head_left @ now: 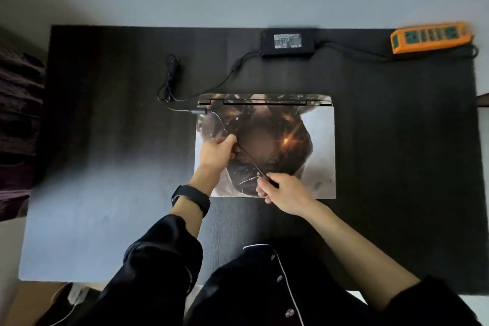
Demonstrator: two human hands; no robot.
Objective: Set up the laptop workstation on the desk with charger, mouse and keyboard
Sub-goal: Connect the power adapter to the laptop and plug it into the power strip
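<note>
Pinching one cable over one closed laptop — left hand, right hand

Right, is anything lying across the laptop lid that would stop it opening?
Yes: a thin cable, held by the left hand and right hand, crosses over the closed laptop, running on toward the plug at its back left corner. Nothing else visible on it.

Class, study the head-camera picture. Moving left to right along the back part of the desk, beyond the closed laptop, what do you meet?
bundled loop of charger cable → black charger brick → orange power strip
</note>
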